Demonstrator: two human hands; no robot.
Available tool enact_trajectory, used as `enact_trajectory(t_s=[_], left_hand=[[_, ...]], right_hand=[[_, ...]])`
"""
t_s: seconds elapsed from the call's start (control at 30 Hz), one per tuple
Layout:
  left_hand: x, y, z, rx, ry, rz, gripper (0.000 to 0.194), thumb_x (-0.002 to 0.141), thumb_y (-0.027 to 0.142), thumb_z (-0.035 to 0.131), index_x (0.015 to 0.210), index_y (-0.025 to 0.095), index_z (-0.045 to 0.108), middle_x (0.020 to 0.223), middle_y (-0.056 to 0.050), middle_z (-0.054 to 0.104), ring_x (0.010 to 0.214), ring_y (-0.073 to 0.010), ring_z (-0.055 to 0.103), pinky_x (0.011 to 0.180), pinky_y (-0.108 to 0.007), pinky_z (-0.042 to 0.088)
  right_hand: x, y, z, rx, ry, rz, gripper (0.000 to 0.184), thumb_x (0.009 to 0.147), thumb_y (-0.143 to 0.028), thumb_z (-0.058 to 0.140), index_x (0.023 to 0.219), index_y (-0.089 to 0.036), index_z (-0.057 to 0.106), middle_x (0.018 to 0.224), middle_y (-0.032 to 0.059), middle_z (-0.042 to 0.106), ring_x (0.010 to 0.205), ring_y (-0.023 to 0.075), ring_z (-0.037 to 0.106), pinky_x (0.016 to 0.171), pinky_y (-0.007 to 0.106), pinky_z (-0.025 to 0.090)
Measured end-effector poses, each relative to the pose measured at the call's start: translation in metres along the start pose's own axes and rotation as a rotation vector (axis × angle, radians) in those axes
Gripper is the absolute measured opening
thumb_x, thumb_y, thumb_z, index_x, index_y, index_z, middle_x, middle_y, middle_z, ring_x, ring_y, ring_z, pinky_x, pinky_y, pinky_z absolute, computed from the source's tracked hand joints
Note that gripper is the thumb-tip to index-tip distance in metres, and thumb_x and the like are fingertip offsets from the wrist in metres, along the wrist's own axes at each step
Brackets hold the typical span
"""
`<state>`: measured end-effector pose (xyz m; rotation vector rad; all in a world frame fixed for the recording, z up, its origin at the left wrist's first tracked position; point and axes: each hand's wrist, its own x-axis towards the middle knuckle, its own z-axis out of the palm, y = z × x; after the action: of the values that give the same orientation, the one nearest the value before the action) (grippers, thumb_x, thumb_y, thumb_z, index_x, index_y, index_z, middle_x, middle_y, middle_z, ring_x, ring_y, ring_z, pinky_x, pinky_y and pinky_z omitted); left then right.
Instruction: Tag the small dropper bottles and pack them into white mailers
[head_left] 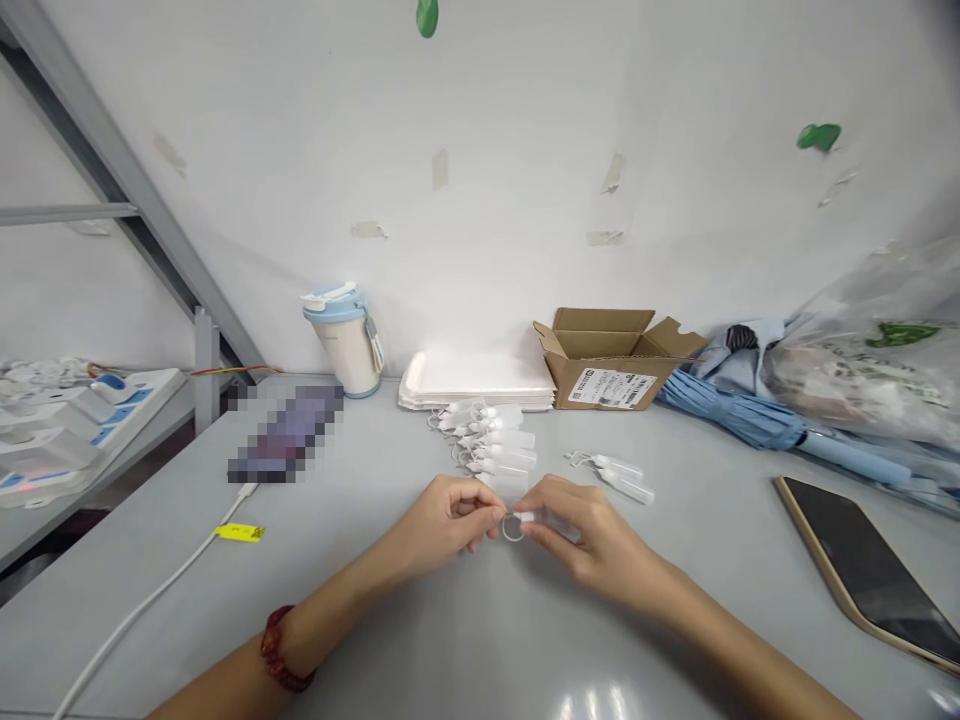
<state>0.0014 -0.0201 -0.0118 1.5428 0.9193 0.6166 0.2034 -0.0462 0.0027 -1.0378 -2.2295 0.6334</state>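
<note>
My left hand (459, 517) pinches a thin white cord loop (513, 541) between thumb and fingertips. Close beside it, my right hand (596, 530) grips the small white cap (526, 517) from which that loop hangs; its fingers hide most of whatever is attached to the cap. Just beyond both hands lies a pile of clear tubes (511, 440) with white caps and cord loops. Two similar clear tubes (626, 487) rest apart from the pile, to the right and beyond my right hand.
Against the wall stand a cream tumbler (349, 355), a stack of white padded envelopes (480, 380) and an open cardboard box (611, 375). A folded blue umbrella (739, 410) and plastic bags (877, 360) lie right. A phone (862, 560) and white cable (161, 590) flank my arms.
</note>
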Motion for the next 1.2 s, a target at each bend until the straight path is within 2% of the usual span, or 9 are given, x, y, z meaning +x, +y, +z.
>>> enact_trajectory(t_s=[0.47,0.63,0.73,0.8,0.9,1.0,1.2], left_hand=[[-0.003,0.000,0.010,0.046,-0.003,-0.063,0.020,0.077,0.031,0.053,0.071,0.014,0.062,0.058,0.002,0.054,0.047,-0.0074,0.043,0.048,-0.020,0.035],[-0.001,0.000,0.008,0.016,0.000,-0.027,0.023,0.078,0.036,0.054,0.072,0.015,0.061,0.059,0.002,0.054,0.048,-0.0074,0.044,0.048,-0.020,0.036],[0.002,0.001,0.004,-0.047,0.037,0.010,0.028,0.080,0.039,0.053,0.069,0.014,0.059,0.062,0.001,0.055,0.048,-0.0072,0.044,0.049,-0.021,0.037],[0.003,0.002,0.000,-0.078,0.090,0.019,0.030,0.081,0.040,0.053,0.066,0.015,0.058,0.061,0.001,0.054,0.047,-0.0070,0.043,0.050,-0.021,0.036],[0.005,0.003,-0.006,-0.095,0.181,0.024,0.030,0.081,0.039,0.052,0.065,0.015,0.057,0.056,0.003,0.050,0.047,-0.0071,0.041,0.051,-0.021,0.035],[0.004,0.005,-0.010,-0.130,0.239,0.018,0.028,0.081,0.039,0.053,0.069,0.014,0.060,0.059,0.003,0.052,0.048,-0.0072,0.041,0.052,-0.022,0.035],[0.003,0.007,-0.010,-0.138,0.205,0.012,0.024,0.079,0.036,0.058,0.067,0.015,0.059,0.054,0.004,0.050,0.049,-0.0074,0.042,0.052,-0.021,0.035]], right_hand=[[0.001,-0.002,0.004,0.065,-0.050,0.042,0.017,0.082,-0.014,0.053,0.091,-0.020,0.066,0.079,0.0031,0.065,0.071,0.0139,0.058,0.064,0.025,0.044],[0.003,0.000,0.003,0.091,-0.015,0.053,0.014,0.084,-0.020,0.054,0.091,-0.020,0.065,0.082,0.0028,0.067,0.074,0.0144,0.060,0.066,0.026,0.045],[0.004,0.002,0.000,0.104,0.038,0.109,0.018,0.084,-0.031,0.055,0.097,-0.019,0.062,0.087,0.0041,0.068,0.074,0.0150,0.061,0.058,0.024,0.045],[0.005,0.005,-0.003,0.062,0.084,0.150,0.025,0.083,-0.037,0.056,0.100,-0.019,0.061,0.085,0.0040,0.068,0.066,0.0137,0.059,0.053,0.023,0.043],[0.006,0.010,-0.009,-0.002,0.140,0.174,0.025,0.085,-0.036,0.054,0.100,-0.018,0.063,0.072,0.0017,0.065,0.055,0.0111,0.052,0.051,0.023,0.042],[0.007,0.015,-0.011,0.013,0.166,0.170,0.026,0.086,-0.034,0.053,0.101,-0.016,0.064,0.072,0.0023,0.064,0.058,0.0119,0.053,0.052,0.023,0.043],[0.005,0.017,-0.005,-0.011,0.215,0.137,0.025,0.085,-0.033,0.053,0.101,-0.017,0.064,0.072,0.0021,0.065,0.059,0.0125,0.053,0.056,0.025,0.044]])
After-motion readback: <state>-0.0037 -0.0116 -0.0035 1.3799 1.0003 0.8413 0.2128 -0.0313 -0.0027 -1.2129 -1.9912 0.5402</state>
